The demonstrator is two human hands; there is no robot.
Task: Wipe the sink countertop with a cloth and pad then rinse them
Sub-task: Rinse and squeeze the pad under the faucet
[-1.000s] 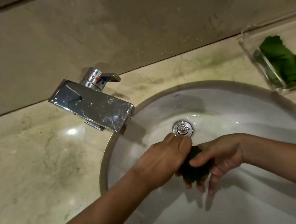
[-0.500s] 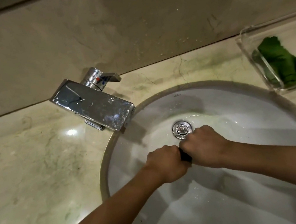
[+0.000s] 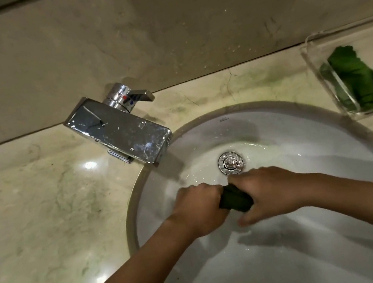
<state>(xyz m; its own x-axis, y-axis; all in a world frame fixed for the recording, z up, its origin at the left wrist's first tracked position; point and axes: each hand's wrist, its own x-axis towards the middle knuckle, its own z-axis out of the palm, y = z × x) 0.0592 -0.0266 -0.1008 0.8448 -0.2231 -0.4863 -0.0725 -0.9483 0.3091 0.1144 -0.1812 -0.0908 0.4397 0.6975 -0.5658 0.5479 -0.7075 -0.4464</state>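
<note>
Over the white sink basin (image 3: 316, 150), both my hands hold a dark green pad (image 3: 234, 198) just in front of the drain (image 3: 230, 162). My left hand (image 3: 198, 209) grips its left end in a fist. My right hand (image 3: 265, 192) curls over its right end, fingers wrapped underneath. Only a short twisted middle part of the pad shows between the fists. A green cloth (image 3: 358, 78) lies crumpled in a clear tray (image 3: 316, 71) at the far right of the marble countertop (image 3: 45, 212).
A chrome faucet (image 3: 120, 129) with a lever handle (image 3: 134, 94) stands at the back left, its spout reaching over the basin rim. No water runs from it. The backsplash wall (image 3: 163, 34) carries water droplets. Greenish smears mark the countertop.
My fists have drawn slightly apart, so more of the pad shows between them. A second ago my right hand lay open under the pad; it then closed round it.
</note>
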